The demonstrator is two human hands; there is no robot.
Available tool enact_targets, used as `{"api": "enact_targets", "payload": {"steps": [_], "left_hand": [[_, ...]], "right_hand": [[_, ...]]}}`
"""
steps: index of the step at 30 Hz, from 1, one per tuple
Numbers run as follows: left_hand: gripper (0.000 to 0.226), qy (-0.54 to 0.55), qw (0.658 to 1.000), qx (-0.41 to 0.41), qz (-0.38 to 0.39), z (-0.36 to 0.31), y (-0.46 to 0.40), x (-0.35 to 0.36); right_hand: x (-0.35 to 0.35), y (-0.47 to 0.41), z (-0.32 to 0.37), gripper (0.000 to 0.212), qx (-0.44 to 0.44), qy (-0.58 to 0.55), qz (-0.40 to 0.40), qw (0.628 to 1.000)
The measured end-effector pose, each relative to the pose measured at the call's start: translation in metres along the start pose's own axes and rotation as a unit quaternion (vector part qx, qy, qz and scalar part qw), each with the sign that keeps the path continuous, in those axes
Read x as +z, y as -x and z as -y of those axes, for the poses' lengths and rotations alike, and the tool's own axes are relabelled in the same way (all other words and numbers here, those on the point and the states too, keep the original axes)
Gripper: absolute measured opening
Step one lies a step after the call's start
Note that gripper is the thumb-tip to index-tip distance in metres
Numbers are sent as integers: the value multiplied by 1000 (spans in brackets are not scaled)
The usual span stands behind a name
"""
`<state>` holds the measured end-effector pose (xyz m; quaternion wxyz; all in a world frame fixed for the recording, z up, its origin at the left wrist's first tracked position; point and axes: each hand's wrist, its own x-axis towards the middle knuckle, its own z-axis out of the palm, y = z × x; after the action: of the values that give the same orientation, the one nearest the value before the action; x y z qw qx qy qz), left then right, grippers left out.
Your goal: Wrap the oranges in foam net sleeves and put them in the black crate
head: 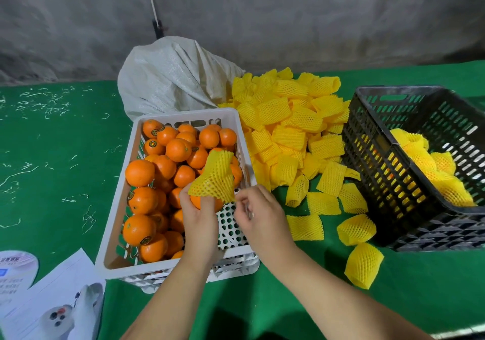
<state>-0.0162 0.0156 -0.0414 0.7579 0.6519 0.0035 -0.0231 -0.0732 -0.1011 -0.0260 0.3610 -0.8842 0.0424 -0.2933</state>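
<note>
- Printed sheets (49,297) lie at the near left on the green table cover (60,155); the frame edge cuts them off and their text is too blurred to read.
- Pale thread-like scraps (39,100) are scattered over the left of the cover.
- The white crate (115,234) stands left of centre, holding loose oranges (157,171) mainly in its left and far parts. Bare perforated floor shows at its near right. Its near wall is partly hidden by the person's forearms.
- A grey woven sack (168,77) stands behind the white crate; its contents cannot be seen. A thin pole (153,6) rises behind it and runs out of frame at the top.
- The left hand (199,219) is over the white crate, fingers curled round one orange (207,203). Most of that orange is hidden by the fingers and by the foam net sleeve (214,179) stretched over its top.
- The sleeve's free end stands up above the orange, over the crate.
- The right hand (259,216) is just right of the orange, fingers curled inward and motion-blurred. It lies at the sleeve's lower right corner; whether it pinches that edge cannot be told.
- A heap of empty sleeves (291,121) lies between the two crates, with strays nearer the person.
- The black crate (380,171) stands at the right, cut off by the frame edge. Wrapped oranges (425,163) lie inside, their count hidden by the wall.
</note>
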Motion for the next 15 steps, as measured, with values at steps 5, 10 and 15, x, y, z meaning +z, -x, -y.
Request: {"api": "enact_targets", "payload": {"steps": [5, 10, 15], "left_hand": [[39, 51, 996, -73, -1, 2, -8, -1], [53, 49, 992, -54, 105, 5, -7, 1], [74, 8, 975, -23, 220, 5, -3, 3]], "right_hand": [[5, 0, 1, 19, 6, -29, 16, 999], [-1, -17, -5, 37, -50, -20, 20, 998], [-15, -32, -18, 29, -89, 13, -60, 994]]}}
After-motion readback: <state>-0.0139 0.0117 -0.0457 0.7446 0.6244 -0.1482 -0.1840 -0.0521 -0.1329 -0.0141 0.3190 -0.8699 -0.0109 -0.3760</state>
